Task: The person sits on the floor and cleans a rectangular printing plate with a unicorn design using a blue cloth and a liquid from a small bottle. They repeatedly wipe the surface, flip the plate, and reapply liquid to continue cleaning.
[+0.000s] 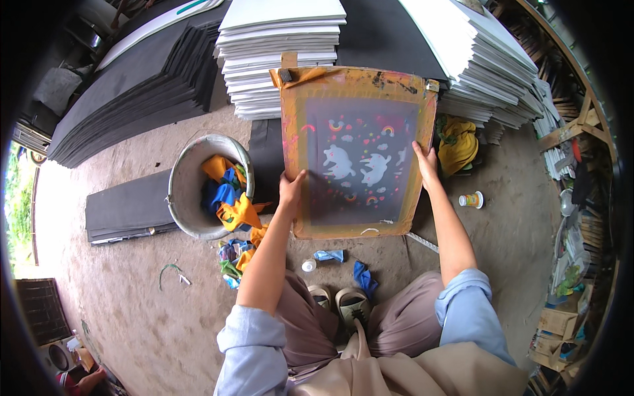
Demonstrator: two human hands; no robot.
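A: Anything in the left hand (291, 188)?

B: Yes, the left edge of the frame (357, 224), gripped below its middle, with the thumb in front and the fingers mostly hidden.

A: And in the right hand (426, 164)?

B: The opposite edge, gripped a little higher up, also with the thumb in front.

A: Held where, exactly?

B: Out ahead of the body, above the knees in view. Cannot tell whether touching the floor (165, 297) at the lower edge.

A: Anything on the mesh (350, 201)?

B: Two large white animal shapes (339, 163), surrounded by rainbows, clouds and small pink marks. Around all that, a yellow-brown border, stained dark near the top.

A: And to the left?

B: Beside the left forearm, a grey bucket (181, 191) with blue and orange rags (228, 195) hanging over the rim; more rags just outside.

A: To the right?

B: A yellow bundle (457, 148) near the frame, then a small cup (471, 200) on the floor.

A: Farther back?

B: A white stack (281, 56) behind the frame, with a black stack (132, 99) to the left.

A: By the shoes (353, 309)?

B: A crumpled blue cloth (364, 277).
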